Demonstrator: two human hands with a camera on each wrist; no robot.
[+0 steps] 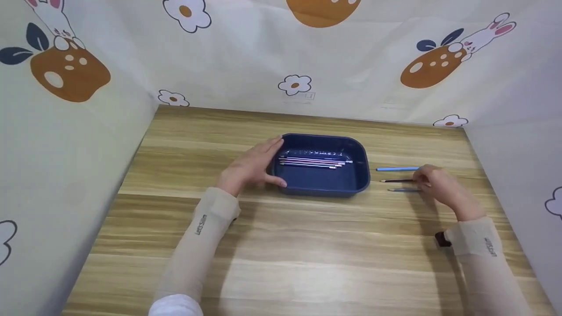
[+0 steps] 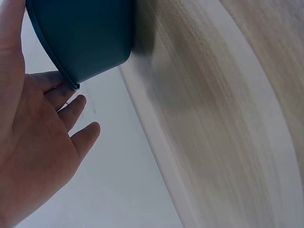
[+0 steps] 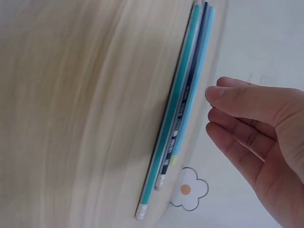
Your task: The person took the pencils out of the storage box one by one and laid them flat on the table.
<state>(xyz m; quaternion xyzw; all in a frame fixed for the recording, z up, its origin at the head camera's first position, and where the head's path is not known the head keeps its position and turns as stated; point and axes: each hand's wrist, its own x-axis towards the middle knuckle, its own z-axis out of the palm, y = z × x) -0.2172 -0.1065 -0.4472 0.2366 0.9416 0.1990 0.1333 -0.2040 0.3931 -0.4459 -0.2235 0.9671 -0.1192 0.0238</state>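
Note:
A dark blue rectangular box [image 1: 322, 192] stands on the table, with several striped pencils [image 1: 311, 163] with white ends lying side by side in it. My left hand [image 1: 252, 167] holds the box's left end, thumb at the near corner and fingers at the far corner. In the left wrist view, fingertips reach behind the rim. Right of the box lie a light blue pencil [image 1: 397, 169], a dark pencil [image 1: 395, 181] and a teal pencil [image 3: 170, 107], roughly parallel. Over their right ends hovers my right hand [image 1: 441, 188], fingers loosely bent and apart from the pencils, holding nothing.
The wood-grain table [image 1: 290, 259] is enclosed by a patterned cloth [image 1: 246, 57] at the back and both sides. A small dark device [image 1: 442, 239] sits at the right wrist.

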